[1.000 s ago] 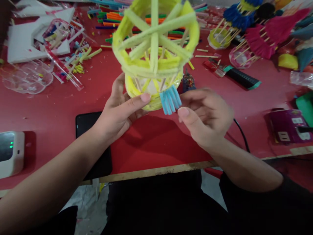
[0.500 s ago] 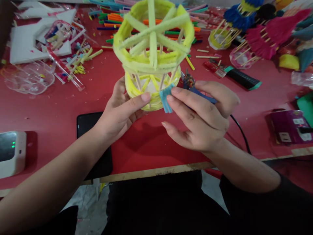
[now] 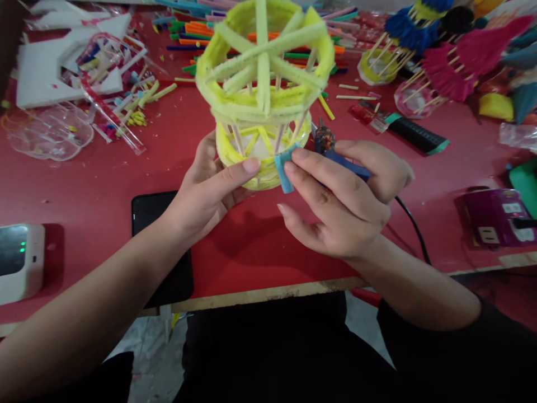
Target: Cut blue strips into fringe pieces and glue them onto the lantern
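My left hand [image 3: 210, 190] is closed round the lower yellow ring of a two-tier frame [image 3: 262, 106], its thumb lying on the ring's front. The frame is made of fuzzy yellow pipe cleaners with thin wooden sticks between two rings; crossed pale yellow strips span the upper ring. A small light-blue fuzzy patch [image 3: 285, 170] sits on the front of the lower ring and hangs below it. My right hand [image 3: 342, 198] presses its index and middle fingertips on this patch, with the thumb spread away below. Behind my right hand lies a blue glue gun [image 3: 350, 165] with a dirty nozzle.
A black phone [image 3: 178, 280] lies under my left forearm. A black-handled cutter [image 3: 417, 134] and a purple power box [image 3: 497, 218] are at the right. Pipe cleaners [image 3: 195, 31], white foam [image 3: 39, 73], scraps and a pink stick model [image 3: 453, 73] fill the back.
The frame and both hands have barely shifted. My right fingertips have moved slightly on the blue patch, which now looks narrower and partly folded.
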Demonstrator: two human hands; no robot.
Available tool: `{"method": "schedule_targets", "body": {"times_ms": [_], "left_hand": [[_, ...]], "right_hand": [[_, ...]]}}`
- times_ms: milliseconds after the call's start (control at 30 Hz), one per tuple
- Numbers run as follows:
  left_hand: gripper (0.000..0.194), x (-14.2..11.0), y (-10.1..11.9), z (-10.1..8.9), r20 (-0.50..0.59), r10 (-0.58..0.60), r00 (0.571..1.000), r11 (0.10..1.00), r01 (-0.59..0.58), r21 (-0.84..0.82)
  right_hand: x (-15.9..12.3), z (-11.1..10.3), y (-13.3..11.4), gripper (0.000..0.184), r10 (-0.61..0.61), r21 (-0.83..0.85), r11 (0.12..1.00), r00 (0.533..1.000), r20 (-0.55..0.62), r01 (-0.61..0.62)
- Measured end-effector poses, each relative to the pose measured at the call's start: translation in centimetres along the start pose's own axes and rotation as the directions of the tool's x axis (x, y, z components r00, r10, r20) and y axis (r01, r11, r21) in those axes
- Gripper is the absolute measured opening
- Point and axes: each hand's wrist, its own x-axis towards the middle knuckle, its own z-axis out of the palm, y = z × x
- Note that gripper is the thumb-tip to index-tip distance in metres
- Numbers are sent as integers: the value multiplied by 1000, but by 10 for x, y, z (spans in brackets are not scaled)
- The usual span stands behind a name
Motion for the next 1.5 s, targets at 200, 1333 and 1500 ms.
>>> {"method": "schedule_targets", "body": {"times_ms": [200,1333,1500], "left_hand": [[51,-1,0,0,27,-3,1000,1000,3,-15],[58,1,-2,1,10,19,1000,1000,-19,15],[58,1,-1,0,11,34,999,999,-35,38]], "right_hand": [[-1,1,2,50,8,33,999,1000,11,-9],[-12,5,4,59,141,49,989,989,-46,-139],[-11,5,3,57,162,122,979,986,47,-166]]}}
